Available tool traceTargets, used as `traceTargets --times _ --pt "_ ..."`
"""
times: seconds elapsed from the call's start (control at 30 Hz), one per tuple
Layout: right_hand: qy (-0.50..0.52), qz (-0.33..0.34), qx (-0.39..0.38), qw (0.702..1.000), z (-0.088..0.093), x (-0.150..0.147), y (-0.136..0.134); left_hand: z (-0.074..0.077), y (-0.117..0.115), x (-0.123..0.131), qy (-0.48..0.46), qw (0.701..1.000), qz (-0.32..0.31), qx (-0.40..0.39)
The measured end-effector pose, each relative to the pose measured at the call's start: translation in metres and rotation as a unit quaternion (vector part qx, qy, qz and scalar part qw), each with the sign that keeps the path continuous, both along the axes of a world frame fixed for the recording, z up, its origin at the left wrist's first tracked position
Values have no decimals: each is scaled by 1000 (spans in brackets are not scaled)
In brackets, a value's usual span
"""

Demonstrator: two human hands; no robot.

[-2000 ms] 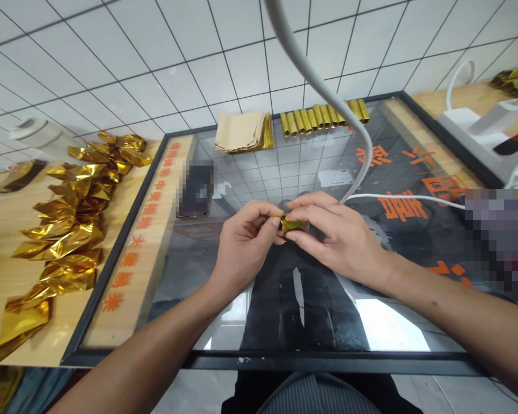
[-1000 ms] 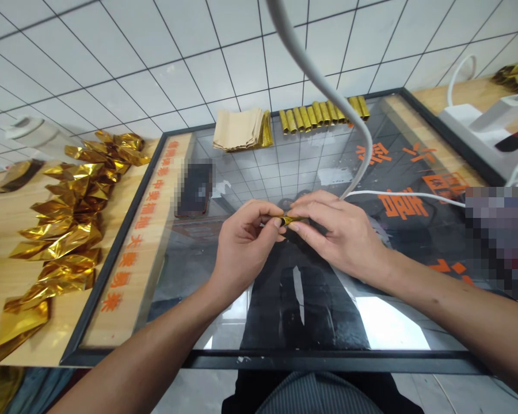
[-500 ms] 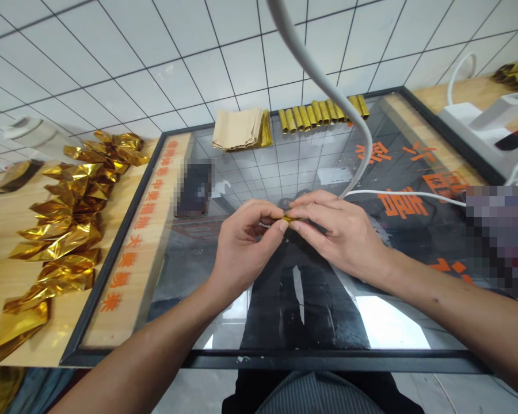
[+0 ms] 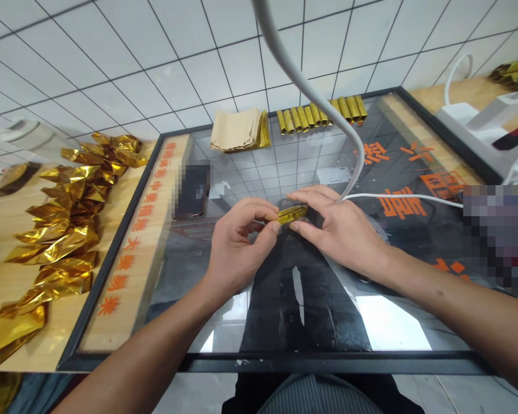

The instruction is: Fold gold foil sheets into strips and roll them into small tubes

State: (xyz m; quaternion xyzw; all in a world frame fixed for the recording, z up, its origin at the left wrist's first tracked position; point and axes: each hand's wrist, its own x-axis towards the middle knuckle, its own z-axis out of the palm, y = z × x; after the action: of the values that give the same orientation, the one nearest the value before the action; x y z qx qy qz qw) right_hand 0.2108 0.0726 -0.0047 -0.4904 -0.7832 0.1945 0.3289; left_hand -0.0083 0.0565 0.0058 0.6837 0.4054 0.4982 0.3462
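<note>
A small roll of gold foil (image 4: 292, 214) is held over the middle of the glass-topped table (image 4: 285, 299). My left hand (image 4: 237, 244) pinches its left end between thumb and fingers. My right hand (image 4: 336, 227) pinches its right end, fingers closed round it. Both hands meet just above the glass. A row of several finished gold rolls (image 4: 319, 111) lies at the table's far edge, beside a stack of tan and gold sheets (image 4: 238, 130).
A pile of crumpled gold foil pieces (image 4: 64, 213) lies on the wooden surface at left. A dark phone (image 4: 193, 190) rests on the glass. A grey cable (image 4: 311, 92) hangs across the view. A white power strip (image 4: 479, 123) sits at right.
The gold roll now shows more between my fingertips and tilts up to the right. Both hands have stayed in place, and the view has shifted slightly.
</note>
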Motion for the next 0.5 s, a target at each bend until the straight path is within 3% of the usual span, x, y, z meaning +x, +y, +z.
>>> traceTargets --times 0.3,0.5 --pt "25 47 -40 998 3 1 1 3 6 -9 27 999 -17 42" --pt "81 105 -20 991 6 1 0 4 7 -11 28 998 -43 44"
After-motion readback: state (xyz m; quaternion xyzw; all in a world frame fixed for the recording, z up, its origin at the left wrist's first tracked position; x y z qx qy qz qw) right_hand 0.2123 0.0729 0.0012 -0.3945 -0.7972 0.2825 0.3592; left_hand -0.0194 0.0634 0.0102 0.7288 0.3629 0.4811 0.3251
